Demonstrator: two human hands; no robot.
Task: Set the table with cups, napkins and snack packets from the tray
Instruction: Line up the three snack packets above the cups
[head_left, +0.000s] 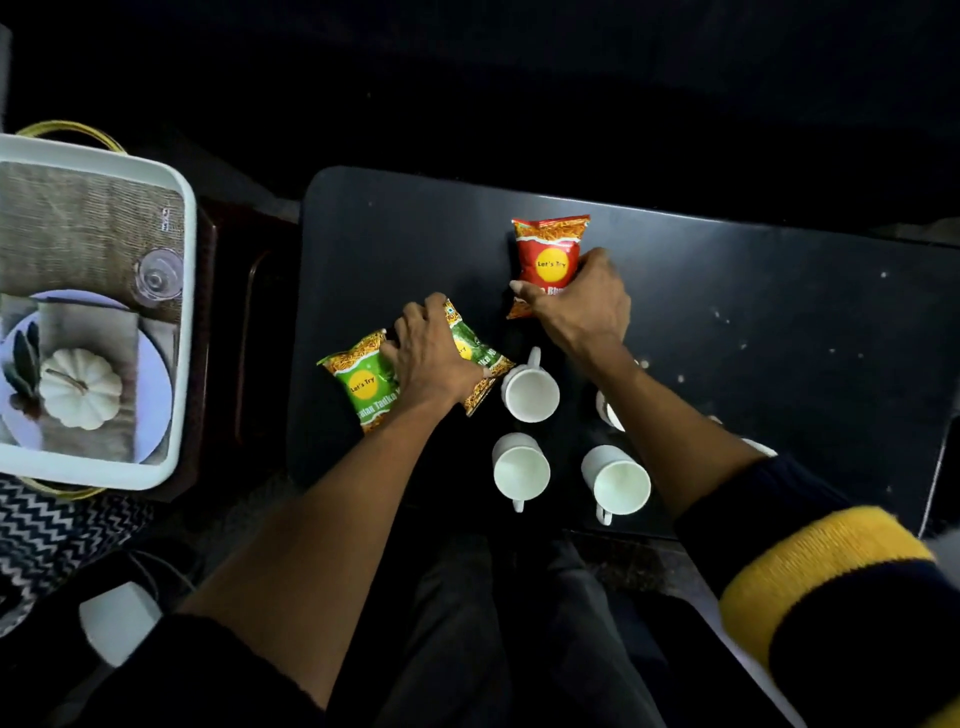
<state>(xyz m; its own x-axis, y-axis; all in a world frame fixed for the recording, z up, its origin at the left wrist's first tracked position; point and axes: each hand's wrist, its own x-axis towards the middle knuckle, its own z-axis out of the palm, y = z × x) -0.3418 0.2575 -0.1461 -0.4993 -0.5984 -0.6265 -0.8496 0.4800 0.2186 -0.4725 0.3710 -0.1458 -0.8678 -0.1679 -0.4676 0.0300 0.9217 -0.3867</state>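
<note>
Nearest the body, two glossy white ceramic cups sit upright w/ handles pointing toward the person: the left front cup (521, 472) and the right front cup (616, 479), both on the matte black rectangular table (779, 322), whose top shows pale specks at right. Just beyond, a third white cup (530, 391) has its handle pointing away; a fourth white cup (607, 410) is mostly hidden under the right forearm, which wears a dark knit sleeve w/ a yellow band. The left hand (434, 351) lies palm-down, fingers spread, pressing on two crinkly green foil snack packets: the left green packet (358, 382) and the tilted green packet (480, 358), which pokes out on both sides of the hand, its corner near the third cup. Farther out, the right hand (576, 304) curls round the lower half of a shiny red snack packet (550, 249), thumb at its left edge; packet lies flat on the table. Far left, off the table, a white rounded-corner plastic tray (184, 332) w/ a printed place-setting picture.
</note>
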